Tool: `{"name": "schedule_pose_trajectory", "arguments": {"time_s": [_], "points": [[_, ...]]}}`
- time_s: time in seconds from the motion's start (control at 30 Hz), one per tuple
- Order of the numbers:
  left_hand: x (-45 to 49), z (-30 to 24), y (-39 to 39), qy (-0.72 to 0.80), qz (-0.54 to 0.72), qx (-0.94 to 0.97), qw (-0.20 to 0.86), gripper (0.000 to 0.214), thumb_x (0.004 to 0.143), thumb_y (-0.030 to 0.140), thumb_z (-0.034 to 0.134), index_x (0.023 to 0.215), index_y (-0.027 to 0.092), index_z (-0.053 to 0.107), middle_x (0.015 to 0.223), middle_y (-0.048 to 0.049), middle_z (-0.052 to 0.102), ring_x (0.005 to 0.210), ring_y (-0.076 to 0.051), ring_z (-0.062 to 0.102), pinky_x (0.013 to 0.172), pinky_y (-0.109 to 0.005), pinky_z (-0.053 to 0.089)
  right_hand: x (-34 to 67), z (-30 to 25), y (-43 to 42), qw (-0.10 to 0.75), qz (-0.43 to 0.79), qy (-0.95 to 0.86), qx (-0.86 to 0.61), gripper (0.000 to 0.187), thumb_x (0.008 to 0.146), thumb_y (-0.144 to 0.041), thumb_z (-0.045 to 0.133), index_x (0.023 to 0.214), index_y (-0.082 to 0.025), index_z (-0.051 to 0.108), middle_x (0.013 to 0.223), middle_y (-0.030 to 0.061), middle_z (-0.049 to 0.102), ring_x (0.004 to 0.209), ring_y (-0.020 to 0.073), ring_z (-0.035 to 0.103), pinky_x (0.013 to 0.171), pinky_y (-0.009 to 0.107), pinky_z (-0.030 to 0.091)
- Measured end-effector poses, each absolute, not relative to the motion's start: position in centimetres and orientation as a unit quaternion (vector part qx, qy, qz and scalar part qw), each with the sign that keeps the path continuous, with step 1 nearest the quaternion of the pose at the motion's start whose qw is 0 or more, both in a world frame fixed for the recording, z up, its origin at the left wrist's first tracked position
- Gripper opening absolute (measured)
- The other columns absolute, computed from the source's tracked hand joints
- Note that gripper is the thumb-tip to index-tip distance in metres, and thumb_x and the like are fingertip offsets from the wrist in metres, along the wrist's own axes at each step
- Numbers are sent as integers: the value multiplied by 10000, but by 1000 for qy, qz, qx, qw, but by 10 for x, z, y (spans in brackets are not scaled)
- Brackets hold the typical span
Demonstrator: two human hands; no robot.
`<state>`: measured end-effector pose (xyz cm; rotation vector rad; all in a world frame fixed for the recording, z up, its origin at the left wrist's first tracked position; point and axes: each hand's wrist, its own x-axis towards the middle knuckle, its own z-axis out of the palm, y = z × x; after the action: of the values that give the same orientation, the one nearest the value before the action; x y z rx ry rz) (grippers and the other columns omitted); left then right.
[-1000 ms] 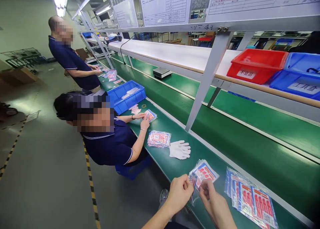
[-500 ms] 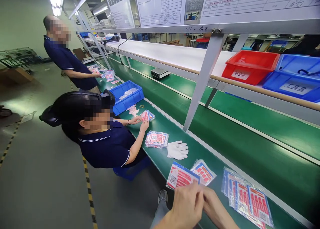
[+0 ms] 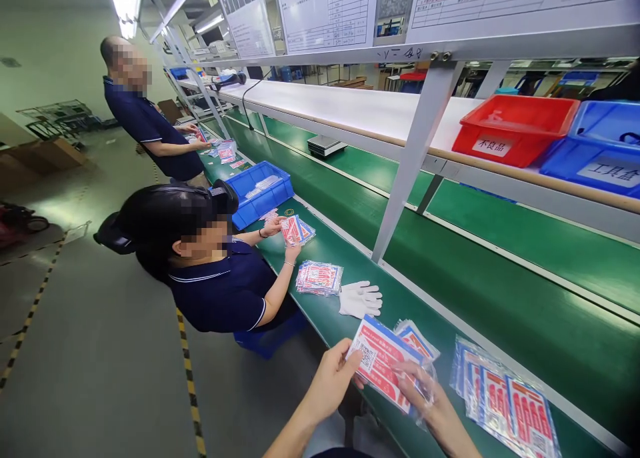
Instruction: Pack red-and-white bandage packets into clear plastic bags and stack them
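Observation:
My left hand (image 3: pixel 333 378) pinches the near left edge of a red, white and blue printed card (image 3: pixel 383 359). My right hand (image 3: pixel 430 401) grips the card's lower right part together with a clear plastic sleeve (image 3: pixel 425 385) around that end. Both hands hold it just above the green bench (image 3: pixel 345 325) at its near edge. Behind the card lies a small pile of the same cards (image 3: pixel 417 338). To the right a fanned stack of sleeved cards (image 3: pixel 505 401) rests on the bench.
A seated co-worker (image 3: pixel 215 278) to my left handles cards (image 3: pixel 296 230); a stack of cards (image 3: pixel 319 277) and white gloves (image 3: pixel 360 299) lie between us. A standing person (image 3: pixel 150 128) works farther along. Blue bin (image 3: pixel 260 191) on the bench; red bin (image 3: pixel 513 130) and blue bin (image 3: pixel 600 148) on the shelf.
The card has come up and turned face-up between my hands, and my right hand now has the clear sleeve at its end. The seated co-worker lifted a card.

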<state>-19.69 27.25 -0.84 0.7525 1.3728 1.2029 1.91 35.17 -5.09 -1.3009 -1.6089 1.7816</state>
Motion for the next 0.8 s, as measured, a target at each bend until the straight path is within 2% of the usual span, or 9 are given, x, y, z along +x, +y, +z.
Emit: {"name": "schedule_pose_trajectory", "arguments": {"time_s": [0.07, 0.17, 0.23, 0.33, 0.43, 0.53, 0.63, 0.8], "points": [[-193, -1, 270, 592, 506, 329, 533, 390, 980, 532, 508, 906, 160, 603, 787, -8, 620, 663, -136, 556, 641, -252, 495, 16, -64, 349, 221, 642, -567, -466, 550, 724, -731, 697, 996, -258, 761, 1162, 108, 738, 986, 314, 702, 798, 404, 612], [-189, 20, 266, 613, 483, 375, 500, 362, 1010, 482, 472, 900, 163, 605, 760, 5, 604, 665, -125, 529, 640, -232, 447, 10, -83, 343, 240, 683, -527, -445, 616, 693, -768, 695, 1010, -241, 748, 1159, 133, 721, 760, 246, 687, 611, 353, 595], [-188, 34, 264, 616, 463, 406, 492, 350, 1020, 456, 458, 891, 167, 607, 758, 13, 592, 667, -119, 510, 634, -223, 416, 5, -93, 337, 256, 714, -493, -426, 613, 689, -779, 691, 985, -243, 732, 1131, 119, 719, 665, 203, 653, 567, 336, 574], [-190, 47, 263, 617, 440, 436, 485, 348, 1023, 440, 456, 864, 170, 607, 753, 21, 569, 663, -112, 468, 621, -219, 376, -2, -102, 332, 276, 756, -446, -392, 559, 695, -761, 706, 926, -251, 711, 1014, 73, 733, 622, 191, 644, 556, 328, 561], [-195, 49, 262, 610, 430, 442, 497, 364, 1022, 454, 449, 890, 164, 624, 775, 7, 584, 688, -124, 476, 637, -225, 385, -5, -102, 333, 276, 776, -430, -371, 521, 692, -727, 737, 928, -263, 721, 944, 55, 757, 659, 216, 681, 649, 370, 594], [-202, 44, 260, 605, 418, 442, 514, 397, 1020, 477, 438, 930, 155, 651, 820, -24, 638, 723, -148, 530, 679, -246, 421, -2, -94, 340, 263, 743, -487, -376, 535, 698, -726, 730, 969, -266, 774, 1025, 92, 783, 854, 304, 728, 805, 450, 605], [-210, 41, 259, 611, 410, 444, 511, 416, 1011, 495, 447, 941, 156, 677, 827, -35, 666, 725, -160, 538, 686, -256, 426, 2, -85, 346, 236, 692, -564, -383, 572, 701, -750, 707, 1005, -278, 819, 1109, 129, 787, 1052, 384, 703, 966, 528, 553], [-214, 50, 258, 637, 423, 433, 478, 415, 991, 517, 472, 968, 164, 689, 789, -18, 653, 691, -156, 499, 647, -245, 397, -3, -85, 346, 211, 675, -605, -366, 708, 706, -835, 616, 1131, -297, 793, 1240, 133, 751, 1180, 402, 658, 1064, 580, 473]]}}
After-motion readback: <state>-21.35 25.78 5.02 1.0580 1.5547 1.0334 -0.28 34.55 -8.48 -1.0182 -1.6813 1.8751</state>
